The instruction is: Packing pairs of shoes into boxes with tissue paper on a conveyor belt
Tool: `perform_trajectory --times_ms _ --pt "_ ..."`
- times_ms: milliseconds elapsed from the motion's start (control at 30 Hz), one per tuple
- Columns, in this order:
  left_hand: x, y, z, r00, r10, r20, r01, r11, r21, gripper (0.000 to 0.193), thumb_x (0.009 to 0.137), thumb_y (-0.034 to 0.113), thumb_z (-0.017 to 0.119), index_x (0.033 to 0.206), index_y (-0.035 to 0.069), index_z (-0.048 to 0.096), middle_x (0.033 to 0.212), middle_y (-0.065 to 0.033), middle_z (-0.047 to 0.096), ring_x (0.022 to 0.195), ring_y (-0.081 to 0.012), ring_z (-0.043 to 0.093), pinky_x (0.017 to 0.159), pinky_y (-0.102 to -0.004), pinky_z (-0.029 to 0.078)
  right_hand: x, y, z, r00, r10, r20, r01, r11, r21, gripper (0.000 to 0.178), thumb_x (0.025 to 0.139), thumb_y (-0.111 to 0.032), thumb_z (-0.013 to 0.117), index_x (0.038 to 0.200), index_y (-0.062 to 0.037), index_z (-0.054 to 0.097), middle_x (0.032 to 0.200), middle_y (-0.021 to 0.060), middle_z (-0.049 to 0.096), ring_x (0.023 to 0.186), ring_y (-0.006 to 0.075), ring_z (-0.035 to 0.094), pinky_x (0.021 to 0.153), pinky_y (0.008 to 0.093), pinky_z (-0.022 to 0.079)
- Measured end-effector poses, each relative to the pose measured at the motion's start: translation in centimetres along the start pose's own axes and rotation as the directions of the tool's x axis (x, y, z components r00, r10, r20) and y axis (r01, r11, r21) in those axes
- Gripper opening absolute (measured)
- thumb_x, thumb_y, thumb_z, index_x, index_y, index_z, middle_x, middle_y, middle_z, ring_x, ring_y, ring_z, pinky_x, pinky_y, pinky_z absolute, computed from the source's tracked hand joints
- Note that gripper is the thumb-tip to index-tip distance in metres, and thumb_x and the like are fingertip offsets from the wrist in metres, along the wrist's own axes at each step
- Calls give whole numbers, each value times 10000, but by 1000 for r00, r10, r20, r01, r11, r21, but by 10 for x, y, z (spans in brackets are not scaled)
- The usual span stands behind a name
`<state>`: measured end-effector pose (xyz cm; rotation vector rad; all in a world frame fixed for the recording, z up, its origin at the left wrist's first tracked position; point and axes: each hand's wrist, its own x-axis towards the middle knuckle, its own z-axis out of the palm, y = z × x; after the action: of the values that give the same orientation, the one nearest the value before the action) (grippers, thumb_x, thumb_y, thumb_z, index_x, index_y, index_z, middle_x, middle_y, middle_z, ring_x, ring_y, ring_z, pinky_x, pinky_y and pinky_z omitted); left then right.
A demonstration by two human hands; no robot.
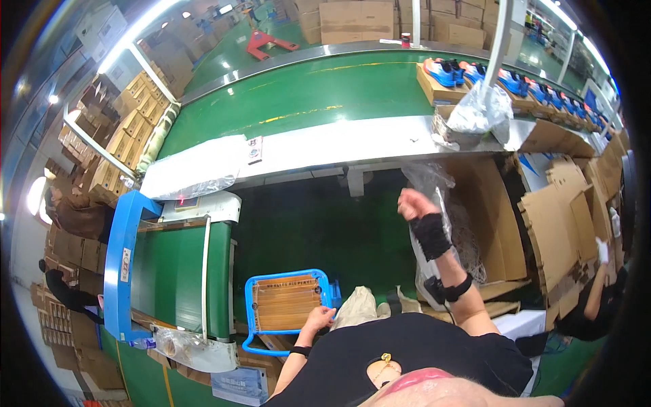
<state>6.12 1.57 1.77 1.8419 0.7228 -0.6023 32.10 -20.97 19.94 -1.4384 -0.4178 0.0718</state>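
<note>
Handling that clear plastic (430, 175) neatly calls, I'd judge, for a light pinch on one edge, so that its loose folds don't snag on the cardboard carton (500, 217) to the right. It hangs by the near side of the white ledge (325, 150), toward the carton's left. For the blue-framed chair (286, 302) at near left, a firm hold on the rim would serve best.

The right hand (415, 204) is raised close to the plastic, its forearm slanting far and left from the body, with a black wristband (430, 236) around the wrist. Its fingers curl inward; I can't tell from here whether they pinch anything. The left hand (320, 317) is nearer and lower, at the chair's right edge, fingers bent; whether it grips the frame, I can't tell.
</note>
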Motion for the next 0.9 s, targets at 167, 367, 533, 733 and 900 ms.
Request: perform_trajectory --times_ms 167,367,533,733,900 --pt "63 26 -56 994 40 -106 -78 919 -387 267 828 267 545 833 1 570 626 -55 581 524 -118 558 489 -254 474 77 -157 16 711 -695 107 702 692 -168 474 807 -271 598 1190 -43 436 1061 147 529 808 167 549 704 273 432" --pt "6 317 -239 152 884 -442 -787 379 487 277 900 228 418 836 2 564 862 -90 568 739 -147 525 692 -255 428 149 -177 59 306 -935 -180 875 350 -333 655 813 -419 509 1271 -51 221 1190 295 382 795 282 559 730 423 486" --pt "8 371 -299 -4 781 -624 -576 509 640 411 921 278 302 918 -43 558 989 -160 562 841 -182 538 759 -279 426 209 -159 58 409 -909 -78 855 412 -316 620 805 -347 532 1263 -37 251 1179 268 405 802 264 565 733 404 486" --pt "55 351 -316 -28 771 -636 -565 513 646 438 913 306 292 932 -55 539 992 -178 553 851 -204 537 770 -300 427 275 -126 40 517 -856 8 824 495 -278 584 795 -259 560 1253 -21 287 1165 236 433 810 243 572 737 381 487" --pt "47 349 -326 -63 772 -632 -488 529 695 462 906 330 285 943 -64 524 994 -193 546 860 -222 536 780 -317 427 318 -103 24 596 -802 40 793 580 -184 560 786 -187 584 1244 -7 316 1154 209 457 817 225 578 740 362 488"
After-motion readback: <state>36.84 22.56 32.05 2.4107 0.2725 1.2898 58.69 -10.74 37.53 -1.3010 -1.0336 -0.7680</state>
